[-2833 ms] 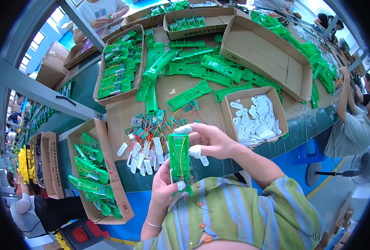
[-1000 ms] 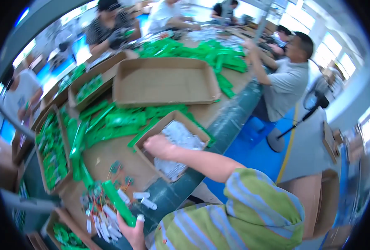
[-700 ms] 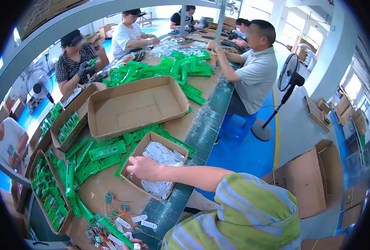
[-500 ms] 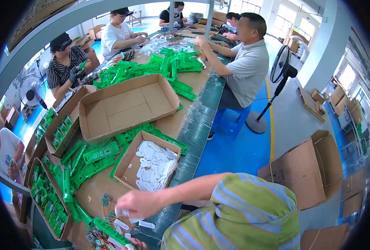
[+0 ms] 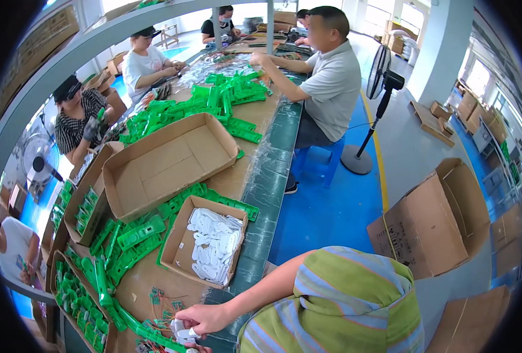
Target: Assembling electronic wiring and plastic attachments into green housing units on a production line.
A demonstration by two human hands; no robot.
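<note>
My right hand (image 5: 208,318), at the end of a bare forearm, is closed on a small white plastic piece (image 5: 184,331). It is just above the near end of a long green plastic housing (image 5: 146,332). At the lower picture edge only the fingertips of my left hand (image 5: 198,348) show, closed at that end of the green housing. Small green circuit boards (image 5: 156,296) with orange wires lie beside the housing, some partly hidden by it. Beyond my right hand, a small cardboard box (image 5: 169,257) holds many flat white plastic pieces (image 5: 214,241).
A large shallow cardboard tray (image 5: 149,170) lies farther up the table. Green housings (image 5: 140,232) are strewn around it. Cartons of green parts (image 5: 90,315) line the left. Co-workers sit along both sides; a standing fan (image 5: 381,82) and a big carton (image 5: 414,229) are at right.
My right hand has come down toward me with the white piece, to the near end of the green housing. The whole view has shifted slightly.
</note>
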